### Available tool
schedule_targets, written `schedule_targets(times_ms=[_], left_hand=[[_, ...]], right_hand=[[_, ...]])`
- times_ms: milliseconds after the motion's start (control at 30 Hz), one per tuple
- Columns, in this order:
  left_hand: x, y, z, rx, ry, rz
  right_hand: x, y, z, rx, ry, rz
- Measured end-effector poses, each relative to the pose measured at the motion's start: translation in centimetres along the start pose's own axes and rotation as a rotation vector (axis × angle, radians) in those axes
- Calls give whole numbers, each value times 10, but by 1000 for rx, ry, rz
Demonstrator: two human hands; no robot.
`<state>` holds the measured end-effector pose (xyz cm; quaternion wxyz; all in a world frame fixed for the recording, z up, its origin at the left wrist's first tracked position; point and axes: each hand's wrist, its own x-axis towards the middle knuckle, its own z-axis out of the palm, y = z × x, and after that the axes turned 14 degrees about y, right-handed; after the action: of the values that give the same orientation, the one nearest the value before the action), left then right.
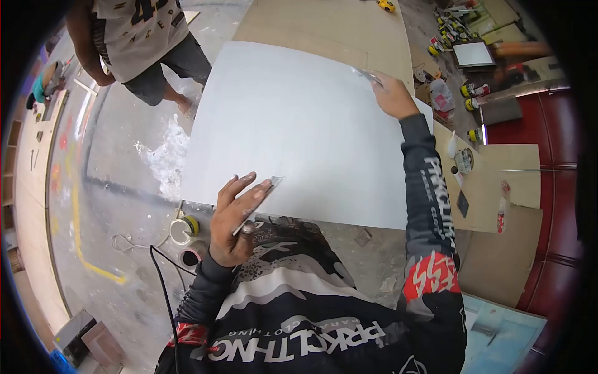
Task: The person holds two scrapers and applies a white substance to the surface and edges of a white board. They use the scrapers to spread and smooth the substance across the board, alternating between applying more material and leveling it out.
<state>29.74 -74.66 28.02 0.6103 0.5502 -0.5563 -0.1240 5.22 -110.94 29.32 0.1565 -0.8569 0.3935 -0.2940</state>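
A large white sheet (293,124) lies flat over the tan board in front of me. My left hand (233,227) is closed round a flat scraper (258,207) at the sheet's near edge, its blade tilted and its tip over the white surface. Toward the far right corner, my right hand (395,96) grips a putty knife (367,76), with whitish paste showing near its blade. Most of that knife's handle is hidden by the fingers.
Someone in shorts (146,56) stands barefoot beyond the sheet's left side. White powder (168,156) is spilled on the floor. Near my left arm are an open can (184,229) and a black cable (163,293). Right, a side board (479,199) carries a bottle (451,144) and a dark flat piece (462,204).
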Motion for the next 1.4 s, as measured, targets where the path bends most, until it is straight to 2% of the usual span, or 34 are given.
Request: schedule_targets(times_ms=[33, 167, 233, 267, 333, 367, 467, 633, 700, 733, 800, 1000, 1333, 1400], left_hand=[[0, -4, -10, -10, 11, -8], [-7, -6, -18, -28, 32, -96], [-5, -10, -23, -16, 3, -84], [-4, -8, -23, -4, -4, -83], [0, -12, -26, -2, -2, -88], [0, -12, -23, 1, 2, -89], [3, -16, -23, -22, 31, -106], [4, -15, -21, -47, 30, -100], [4, -14, -22, -54, 32, -95], [3, -13, -23, -47, 30, -94], [1, -11, -25, -43, 32, -91], [-16, -11, -31, -24, 110, -164], [-20, -11, -37, -44, 151, -205], [-18, -10, -40, -52, 136, -208]], right_hand=[[15, -4, 9, -131, -83, 15], [31, 0, 29, -323, -160, -23], [30, 1, 39, -461, -142, -65], [23, 13, 45, -461, -143, -65], [10, 40, 66, -393, 19, -262], [3, 36, 62, -395, 17, -261], [-9, 3, 43, -388, -116, -169], [17, 28, 24, -323, -46, -48], [27, 36, 24, -504, -154, 260], [31, 39, 27, -505, -148, 258], [37, 44, 34, -561, -158, 433], [54, 37, 44, -531, -148, 519], [61, 29, 45, -431, -303, 283], [57, 32, 43, -383, -353, 119]])
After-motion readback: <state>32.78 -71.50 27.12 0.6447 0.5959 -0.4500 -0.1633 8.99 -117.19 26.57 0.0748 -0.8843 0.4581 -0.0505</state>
